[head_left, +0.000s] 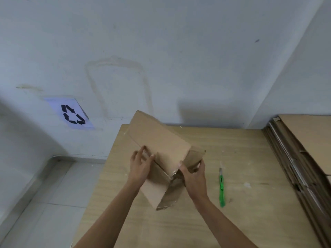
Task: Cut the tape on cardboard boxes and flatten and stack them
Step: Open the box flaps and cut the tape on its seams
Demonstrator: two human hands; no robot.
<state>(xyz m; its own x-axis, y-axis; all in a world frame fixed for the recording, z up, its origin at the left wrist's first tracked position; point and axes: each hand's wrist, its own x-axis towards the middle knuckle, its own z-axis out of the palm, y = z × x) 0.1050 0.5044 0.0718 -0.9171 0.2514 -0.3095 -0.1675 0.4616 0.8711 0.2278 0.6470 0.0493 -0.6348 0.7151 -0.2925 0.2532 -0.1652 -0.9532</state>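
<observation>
box [161, 151] sits between the hands | left hand [140, 165] fingers [143, 149] flat on its left face | right hand [194, 178] fingers [202, 164] clamped round its right flap | cutter [222, 187] on desk [250, 158] nearby

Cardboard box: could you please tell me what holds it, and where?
Right hand grips the cardboard box by its right end flap; left hand presses its left side.

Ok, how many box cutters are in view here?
1. The green box cutter lies on the table, just right of the right hand, which holds the cardboard box. Another could be hidden under the box.
</observation>
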